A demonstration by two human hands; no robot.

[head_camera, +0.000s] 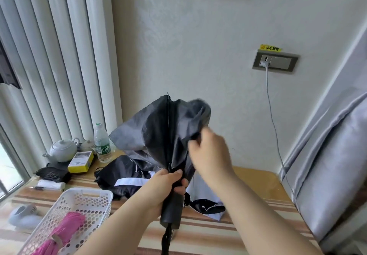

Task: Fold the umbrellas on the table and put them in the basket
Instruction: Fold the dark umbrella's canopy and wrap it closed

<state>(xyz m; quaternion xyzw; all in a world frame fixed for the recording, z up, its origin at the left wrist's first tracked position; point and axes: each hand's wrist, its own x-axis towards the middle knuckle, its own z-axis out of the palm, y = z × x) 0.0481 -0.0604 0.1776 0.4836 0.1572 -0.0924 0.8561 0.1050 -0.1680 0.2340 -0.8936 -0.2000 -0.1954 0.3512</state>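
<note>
A pale wall with a plugged-in socket (275,61) backs a striped wooden surface (258,177) set between white curtains and a grey bed. On the surface's near left stands a white perforated basket (83,199) that already holds a folded pink umbrella (65,229). A black-and-white umbrella (123,177) lies collapsed but loose on the surface behind the hands.

The black umbrella (158,131) is held upright above the surface's middle, straight ahead of the person. Its long axis runs nearly vertical, handle down and tip up, and the canopy billows out unfolded on both sides of the shaft. The left hand (168,185) grips the shaft just above the thick handle, fingers curled round it, forearm rising from the lower left. The right hand (208,155) is higher and to the right, fingers bunched on a fold of canopy cloth; it is blurred, so the exact pinch cannot be told. The right hand is the nearer one to the loose cloth, so gathering the panels round the shaft likely falls to it while the left steadies. The basket lies down and left of the left hand.
</note>
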